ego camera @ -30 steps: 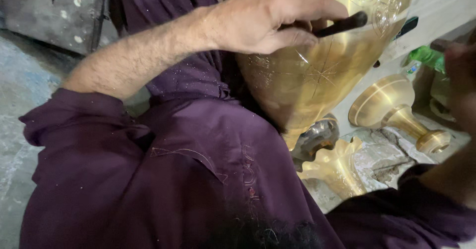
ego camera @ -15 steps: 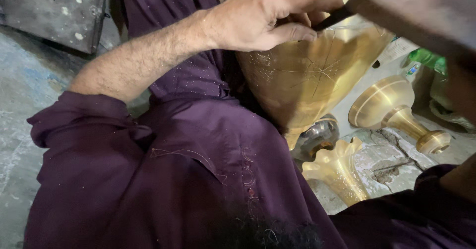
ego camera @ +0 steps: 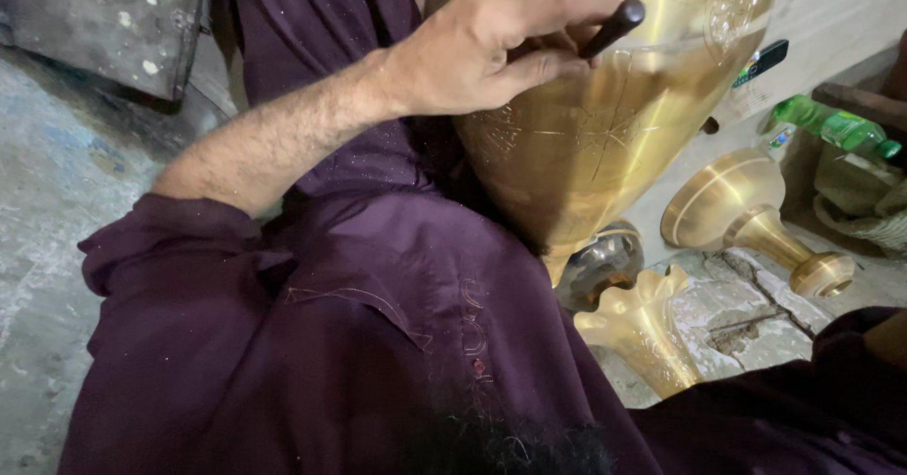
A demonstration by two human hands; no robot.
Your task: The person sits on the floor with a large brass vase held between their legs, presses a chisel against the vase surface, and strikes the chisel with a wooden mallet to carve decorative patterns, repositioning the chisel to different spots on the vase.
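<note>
Brass vessel (ego camera: 605, 125), large, engraved, golden: rests tilted against the person's lap in purple cloth, upper centre. Left hand (ego camera: 491, 50): fingers closed tight around a dark chisel (ego camera: 612, 27), its tip set against the vessel's wall. Right of this, on cracked stone floor (ego camera: 746, 314): fluted brass piece (ego camera: 642, 328), brass funnel-shaped stand (ego camera: 746, 210), green plastic bottle (ego camera: 831, 125). Right hand: out of view.

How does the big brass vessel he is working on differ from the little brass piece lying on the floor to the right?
The big vessel is broad, engraved, and rests against the person's lap under the left hand; the small flared piece is far smaller, shows no engraving, and lies tipped on its side, untouched. Both are shiny golden metal.
</note>
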